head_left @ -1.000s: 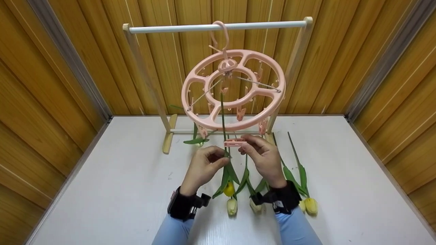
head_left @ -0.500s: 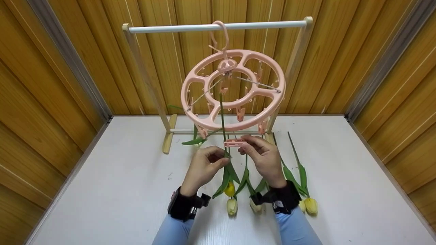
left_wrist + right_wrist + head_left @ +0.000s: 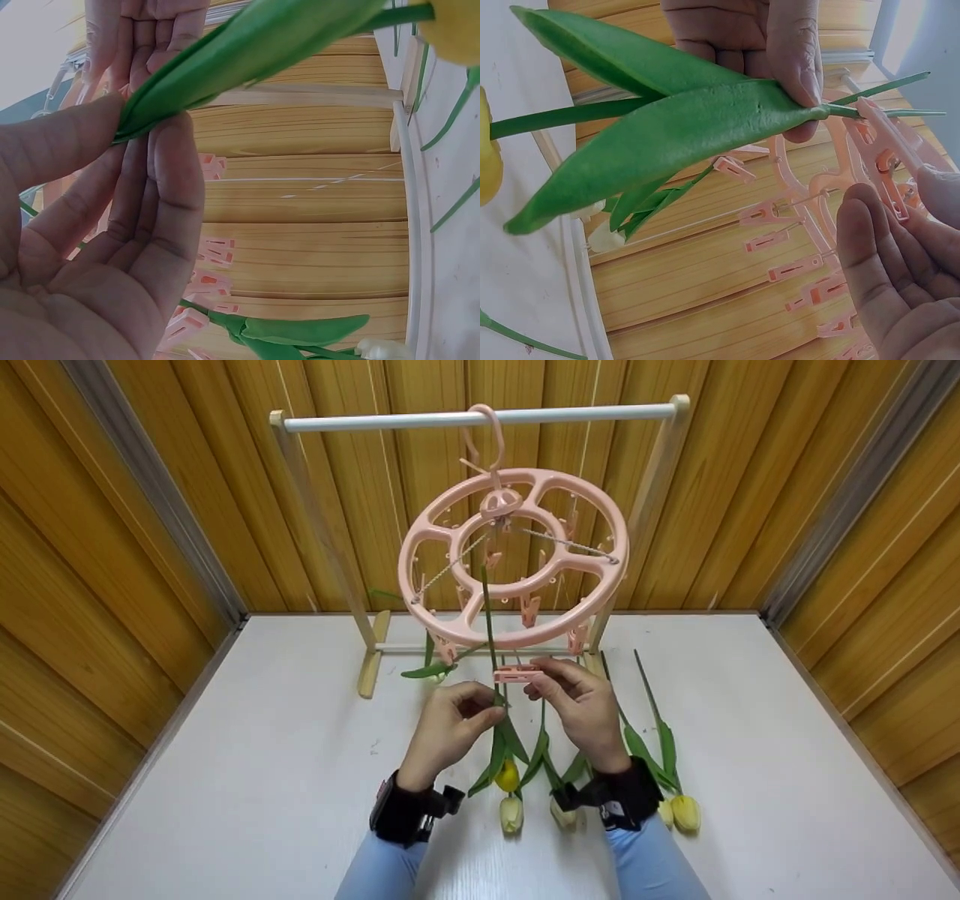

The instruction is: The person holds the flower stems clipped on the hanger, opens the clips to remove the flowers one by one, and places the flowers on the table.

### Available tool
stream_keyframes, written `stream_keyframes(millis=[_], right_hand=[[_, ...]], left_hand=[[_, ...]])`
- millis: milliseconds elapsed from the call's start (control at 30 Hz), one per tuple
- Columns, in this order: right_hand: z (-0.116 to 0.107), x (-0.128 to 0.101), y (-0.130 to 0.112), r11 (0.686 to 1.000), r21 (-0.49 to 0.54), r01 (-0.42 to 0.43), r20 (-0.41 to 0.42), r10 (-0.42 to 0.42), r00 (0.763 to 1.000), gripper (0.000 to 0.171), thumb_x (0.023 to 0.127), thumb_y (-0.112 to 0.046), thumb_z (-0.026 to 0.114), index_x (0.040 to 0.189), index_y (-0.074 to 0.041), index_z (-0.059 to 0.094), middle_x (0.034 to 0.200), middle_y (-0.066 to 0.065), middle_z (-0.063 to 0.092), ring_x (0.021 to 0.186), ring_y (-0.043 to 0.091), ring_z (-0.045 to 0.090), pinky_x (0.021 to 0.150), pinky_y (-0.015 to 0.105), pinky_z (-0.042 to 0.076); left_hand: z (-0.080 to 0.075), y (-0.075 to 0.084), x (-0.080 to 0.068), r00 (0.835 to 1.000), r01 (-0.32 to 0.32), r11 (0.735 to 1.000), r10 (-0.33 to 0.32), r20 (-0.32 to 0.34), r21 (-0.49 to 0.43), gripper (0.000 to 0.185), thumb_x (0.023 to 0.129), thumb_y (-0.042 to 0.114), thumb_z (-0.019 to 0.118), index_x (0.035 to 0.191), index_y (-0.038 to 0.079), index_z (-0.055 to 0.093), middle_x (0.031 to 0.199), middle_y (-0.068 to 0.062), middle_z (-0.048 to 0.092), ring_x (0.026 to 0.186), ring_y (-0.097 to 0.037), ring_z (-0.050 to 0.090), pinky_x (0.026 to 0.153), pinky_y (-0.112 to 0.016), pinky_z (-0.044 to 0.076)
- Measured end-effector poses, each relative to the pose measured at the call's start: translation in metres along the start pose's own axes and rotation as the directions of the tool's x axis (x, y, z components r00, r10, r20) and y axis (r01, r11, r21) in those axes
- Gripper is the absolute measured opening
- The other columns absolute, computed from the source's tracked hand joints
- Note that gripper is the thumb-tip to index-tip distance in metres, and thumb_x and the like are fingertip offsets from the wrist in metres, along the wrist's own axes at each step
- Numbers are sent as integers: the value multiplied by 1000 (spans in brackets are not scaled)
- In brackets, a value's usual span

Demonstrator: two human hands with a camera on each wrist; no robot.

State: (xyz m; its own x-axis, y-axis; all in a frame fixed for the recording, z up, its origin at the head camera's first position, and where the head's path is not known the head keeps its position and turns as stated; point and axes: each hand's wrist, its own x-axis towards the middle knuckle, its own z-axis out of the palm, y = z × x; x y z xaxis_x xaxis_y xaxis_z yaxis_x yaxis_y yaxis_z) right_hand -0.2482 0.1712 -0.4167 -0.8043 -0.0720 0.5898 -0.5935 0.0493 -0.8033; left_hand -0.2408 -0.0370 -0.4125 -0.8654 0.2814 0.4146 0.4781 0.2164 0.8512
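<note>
Item: round pink peg hanger [image 3: 514, 559], hooked on the white rail [image 3: 480, 418] of a wooden stand [image 3: 369, 660], at the far end of the counter [image 3: 262, 780].

In hand: one tulip [image 3: 505, 774], yellow head down, stem running up through the ring. Left hand [image 3: 448, 731] has its grip pinching the stem at the base of the leaf. Right hand [image 3: 579, 706] has its grip pinching a pink peg [image 3: 516, 675] right at the stem; whether the peg has bitten yet, I cannot tell.

Done, by my judgement: one tulip [image 3: 431, 669] already hangs from a peg on the ring's left side.

Left: the held tulip to be clipped; several more tulips [image 3: 667, 780] lie on the counter by the right wrist, heads toward the person. Many pegs hang free.

Room: wooden walls close in on three sides. Counter lies open left of the hands. The ring hangs just above the hands, stand feet just behind.
</note>
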Motion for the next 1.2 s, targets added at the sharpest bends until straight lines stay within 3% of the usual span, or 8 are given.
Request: stream_keyframes(millis=[200,667,967,1100,1200], right_hand=[[0,0,0,1000,22,-7,-9,7,1000,25,97,8,63,121,14,68,94,27,72,81,11,72,76,29,60],[-1,0,1,999,38,-24,-10,25,1000,27,97,6,64,123,14,67,94,28,72,82,12,72,78,26,59],[0,0,1,999,35,-30,-3,31,1000,29,98,5,64,124,17,64,97,35,68,83,13,72,78,27,59],[-1,-1,1,999,38,-33,-8,33,999,28,97,5,65,124,15,65,96,24,73,83,13,72,77,28,60],[0,-1,1,998,45,-45,-9,45,999,29,97,5,65,124,15,65,98,24,73,83,12,72,78,28,59]], left_hand=[[0,0,0,1000,-1,1000,1,-6,16,8,89,4,79,92,-2,76,82,-12,72,69,-9,57,66,-23,47],[0,1,-1,1000,-3,999,3,-2,34,8,88,4,79,91,-2,74,82,-11,71,69,-8,56,66,-23,47],[-2,1,-3,1000,15,999,-15,0,41,7,87,1,78,92,-3,75,83,-11,71,70,-10,58,67,-24,49],[-3,1,-5,999,36,998,-36,-5,57,7,87,1,78,93,-3,75,84,-11,71,72,-12,59,68,-25,50],[-4,1,-6,999,49,997,-49,-7,63,8,87,1,78,94,-2,75,86,-10,71,73,-13,59,69,-26,50]])
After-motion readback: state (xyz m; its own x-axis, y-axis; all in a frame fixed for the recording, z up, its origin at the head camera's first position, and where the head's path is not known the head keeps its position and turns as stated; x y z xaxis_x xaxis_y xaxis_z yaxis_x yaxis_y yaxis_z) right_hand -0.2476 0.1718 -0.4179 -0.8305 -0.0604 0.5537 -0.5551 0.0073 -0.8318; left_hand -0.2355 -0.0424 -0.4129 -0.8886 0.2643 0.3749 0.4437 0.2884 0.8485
